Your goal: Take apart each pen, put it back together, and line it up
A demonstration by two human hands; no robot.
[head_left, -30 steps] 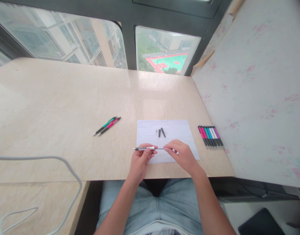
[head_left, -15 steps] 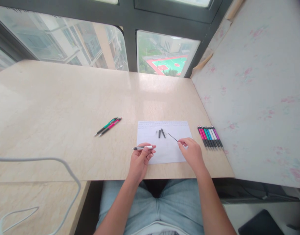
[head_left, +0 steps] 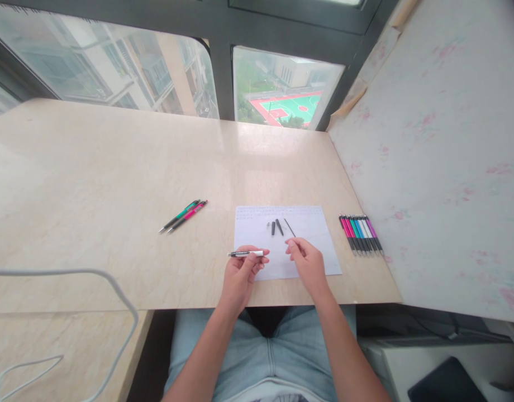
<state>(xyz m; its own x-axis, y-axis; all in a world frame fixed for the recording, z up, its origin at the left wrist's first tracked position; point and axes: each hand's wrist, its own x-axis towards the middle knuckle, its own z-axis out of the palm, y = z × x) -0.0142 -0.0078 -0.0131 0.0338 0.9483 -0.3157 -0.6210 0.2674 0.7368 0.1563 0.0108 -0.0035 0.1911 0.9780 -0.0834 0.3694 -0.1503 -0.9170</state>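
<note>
My left hand [head_left: 240, 273] is closed around a white pen barrel [head_left: 245, 254] with a black clip end, held level over the left part of the paper. My right hand [head_left: 307, 262] is over the middle of the paper, fingers slightly curled and apart, with nothing visible between them. A thin black pen refill [head_left: 289, 227] lies slanted on the sheet just beyond that hand; its near end meets the fingers in view. To its left are a black grip piece [head_left: 279, 227], a shorter black piece [head_left: 273, 229] and a tiny metal tip [head_left: 268, 224].
White paper [head_left: 328, 262] with faint writing along its top lies on the desk [head_left: 114, 167]. A green pen [head_left: 179, 216] and a pink pen [head_left: 188, 216] lie left. A row of several coloured pens [head_left: 360, 234] is beside the right wall. A grey cable [head_left: 114, 285] loops at lower left.
My right hand has moved left, and the refill has shifted left and turned steeper, now beside the black parts. The left hand still holds the white barrel, almost unmoved.
</note>
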